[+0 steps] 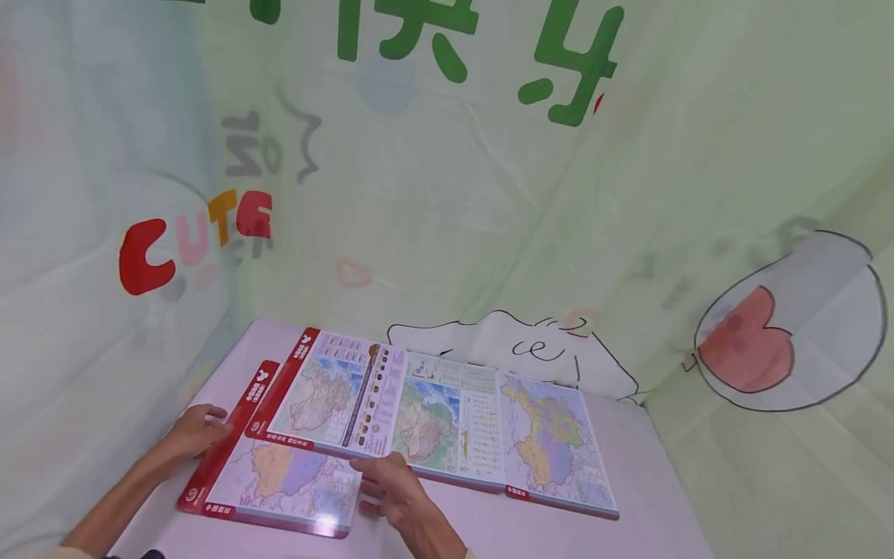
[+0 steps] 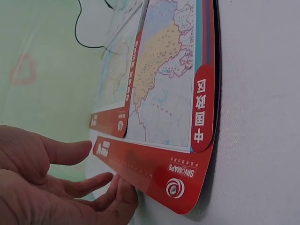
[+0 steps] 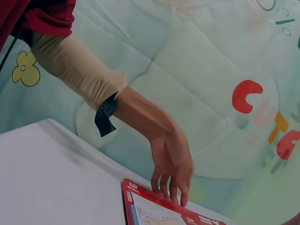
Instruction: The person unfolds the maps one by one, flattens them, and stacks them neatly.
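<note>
A red-bordered map sheet (image 1: 279, 475) lies nearest the person on the table, with a printed map in orange and purple. My left hand (image 1: 194, 432) is at its red left edge; in the left wrist view the fingertips of that hand (image 2: 61, 187) touch the edge from the side, thumb raised apart from it. At the sheet's right end is my right hand (image 1: 396, 491), thumb and fingers loosely bent beside the corner; whether they touch it is unclear. The right wrist view shows the left hand (image 3: 172, 161) hanging down to the red edge.
Behind it lies another red-edged map sheet (image 1: 323, 397), partly over or against the first. To its right follow a map with text columns (image 1: 427, 435) and a colourful map (image 1: 552, 439). All lie on a white table (image 1: 649, 497), with a printed curtain (image 1: 447, 233) around it.
</note>
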The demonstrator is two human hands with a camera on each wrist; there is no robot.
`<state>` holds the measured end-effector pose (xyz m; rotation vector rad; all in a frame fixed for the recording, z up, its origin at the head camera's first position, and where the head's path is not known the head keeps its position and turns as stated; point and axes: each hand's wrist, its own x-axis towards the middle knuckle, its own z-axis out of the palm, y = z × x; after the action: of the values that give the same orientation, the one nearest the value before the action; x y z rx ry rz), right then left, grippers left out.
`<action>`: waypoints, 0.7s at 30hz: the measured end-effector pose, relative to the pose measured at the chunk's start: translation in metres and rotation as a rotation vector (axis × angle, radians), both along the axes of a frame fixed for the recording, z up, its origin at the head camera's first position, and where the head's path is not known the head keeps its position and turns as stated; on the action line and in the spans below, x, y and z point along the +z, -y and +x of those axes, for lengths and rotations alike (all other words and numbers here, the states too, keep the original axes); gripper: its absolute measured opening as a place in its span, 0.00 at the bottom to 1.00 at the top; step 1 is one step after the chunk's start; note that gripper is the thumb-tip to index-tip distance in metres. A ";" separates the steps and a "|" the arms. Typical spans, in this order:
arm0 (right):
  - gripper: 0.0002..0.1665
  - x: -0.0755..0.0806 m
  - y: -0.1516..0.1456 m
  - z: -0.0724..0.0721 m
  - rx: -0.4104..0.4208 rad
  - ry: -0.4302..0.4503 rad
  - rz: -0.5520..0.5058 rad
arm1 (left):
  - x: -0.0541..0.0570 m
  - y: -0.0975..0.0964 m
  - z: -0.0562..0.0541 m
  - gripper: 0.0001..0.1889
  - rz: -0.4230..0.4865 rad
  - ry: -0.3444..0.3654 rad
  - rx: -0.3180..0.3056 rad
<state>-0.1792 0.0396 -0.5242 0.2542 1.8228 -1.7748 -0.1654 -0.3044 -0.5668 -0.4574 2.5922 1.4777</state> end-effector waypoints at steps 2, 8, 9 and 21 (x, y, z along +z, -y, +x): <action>0.25 0.003 0.000 0.003 -0.028 0.002 0.009 | 0.001 0.001 0.001 0.34 0.041 0.008 -0.006; 0.21 0.009 0.004 0.005 -0.029 0.008 -0.021 | 0.006 0.006 0.002 0.36 0.069 0.010 -0.017; 0.20 0.010 0.005 0.005 -0.025 0.009 -0.030 | 0.006 0.007 0.002 0.37 0.068 0.009 -0.020; 0.18 0.001 0.005 0.003 -0.058 0.071 -0.050 | 0.001 0.013 0.006 0.36 0.095 0.046 -0.016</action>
<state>-0.1759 0.0341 -0.5233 0.3485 1.7353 -1.8248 -0.1598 -0.3175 -0.5655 -0.4527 2.4725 1.5582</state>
